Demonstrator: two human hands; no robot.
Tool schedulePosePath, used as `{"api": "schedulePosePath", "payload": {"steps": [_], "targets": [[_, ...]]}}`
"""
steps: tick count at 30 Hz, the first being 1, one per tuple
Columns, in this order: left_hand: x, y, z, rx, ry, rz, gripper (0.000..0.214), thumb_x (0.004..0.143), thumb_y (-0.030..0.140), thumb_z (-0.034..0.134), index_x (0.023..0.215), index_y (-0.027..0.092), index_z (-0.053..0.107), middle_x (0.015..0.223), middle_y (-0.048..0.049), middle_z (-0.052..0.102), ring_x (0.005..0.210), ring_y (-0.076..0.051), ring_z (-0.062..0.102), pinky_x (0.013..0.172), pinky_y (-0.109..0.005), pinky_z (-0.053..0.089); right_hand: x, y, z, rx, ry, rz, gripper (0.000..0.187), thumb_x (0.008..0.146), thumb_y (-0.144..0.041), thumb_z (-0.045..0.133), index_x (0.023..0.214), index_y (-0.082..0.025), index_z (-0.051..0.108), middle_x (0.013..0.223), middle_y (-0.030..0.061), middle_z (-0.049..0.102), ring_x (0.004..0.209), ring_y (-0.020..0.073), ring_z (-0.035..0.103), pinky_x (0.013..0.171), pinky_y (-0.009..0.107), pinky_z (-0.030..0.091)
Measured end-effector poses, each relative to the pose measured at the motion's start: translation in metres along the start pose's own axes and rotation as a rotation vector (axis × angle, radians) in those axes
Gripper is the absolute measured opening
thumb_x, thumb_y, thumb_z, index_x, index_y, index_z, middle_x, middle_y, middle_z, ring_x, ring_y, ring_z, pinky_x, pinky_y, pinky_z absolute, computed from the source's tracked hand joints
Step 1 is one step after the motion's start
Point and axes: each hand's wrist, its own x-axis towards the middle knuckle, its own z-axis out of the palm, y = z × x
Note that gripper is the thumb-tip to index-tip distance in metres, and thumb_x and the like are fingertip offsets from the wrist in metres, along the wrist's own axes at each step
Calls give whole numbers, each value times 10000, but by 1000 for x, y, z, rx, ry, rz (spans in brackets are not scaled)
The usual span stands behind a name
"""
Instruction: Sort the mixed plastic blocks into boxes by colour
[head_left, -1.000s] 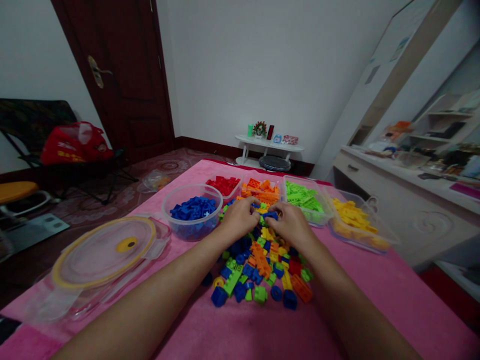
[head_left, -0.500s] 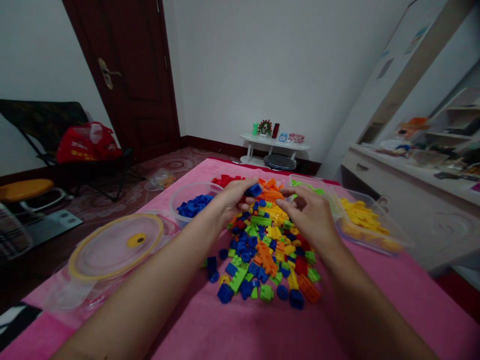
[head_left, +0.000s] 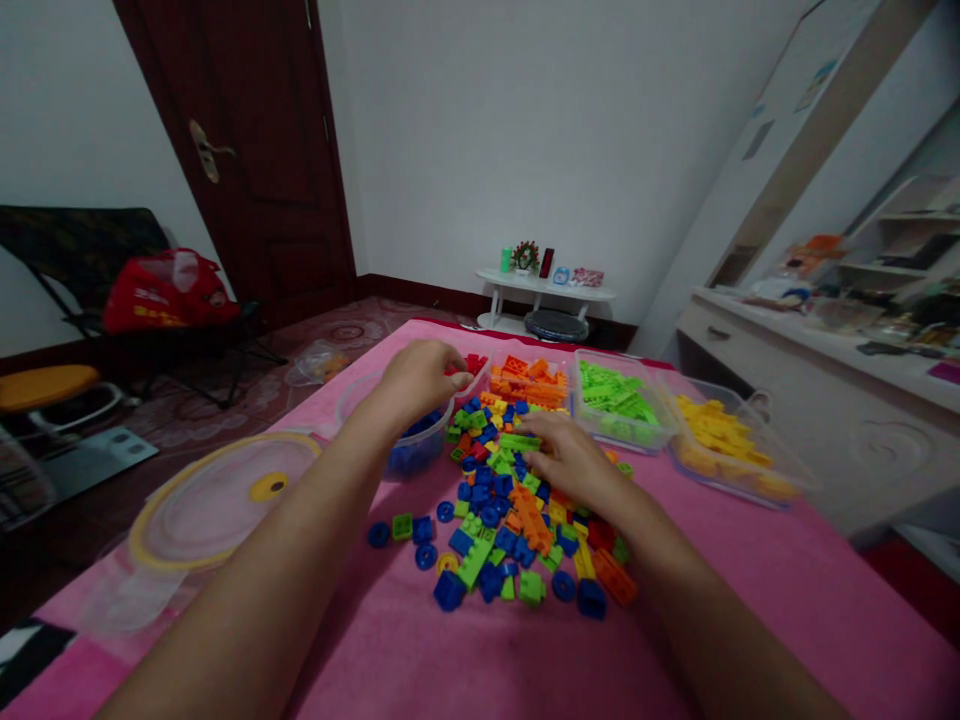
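My left hand (head_left: 424, 378) is above the round clear tub (head_left: 421, 455) of blue bricks, its fingertips towards the tub of red bricks (head_left: 474, 366). Its thumb and fingers are apart, and no brick shows between them; the far fingers are hidden. Over the mixed pile of toy bricks (head_left: 491, 490) reaches my right hand (head_left: 570, 455), thumb and fingers spread around the right end of a long green brick (head_left: 517, 441). That brick still lies on the pile. An orange brick (head_left: 531, 520) and several blue wheels, one a blue wheel (head_left: 425, 556), lie nearer to me.
Behind the pile stand clear boxes of orange bricks (head_left: 529, 383) and green bricks (head_left: 619, 395). A box of yellow bricks (head_left: 720, 435) is at the right. A clear lid with a yellow rim (head_left: 142, 510) lies at the left on the pink cloth (head_left: 525, 670).
My left hand has moved left from over the pile to above the blue tub, and its blue brick is out of sight. My right hand has come down and left onto the pile.
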Motion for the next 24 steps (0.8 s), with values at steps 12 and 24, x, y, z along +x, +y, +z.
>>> {"api": "schedulePosePath", "payload": {"steps": [12, 24], "targets": [[-16, 42, 59, 230, -217, 174, 362, 769, 79, 509, 1106, 135, 626, 1076, -166, 640, 1025, -279, 601, 871, -369, 469, -1, 12, -15, -91, -80, 173, 340, 739, -254, 572, 1059, -230, 685, 1046, 43, 694, 959, 228, 623, 820, 310, 438], [-25, 59, 65, 339, -267, 112, 318, 827, 55, 408, 1016, 111, 658, 1047, -179, 632, 1018, -299, 583, 809, -400, 506, -15, 1, -7, -53, -315, -18, 408, 625, -216, 662, 1033, -205, 678, 1044, 65, 680, 967, 236, 609, 838, 307, 445]]}}
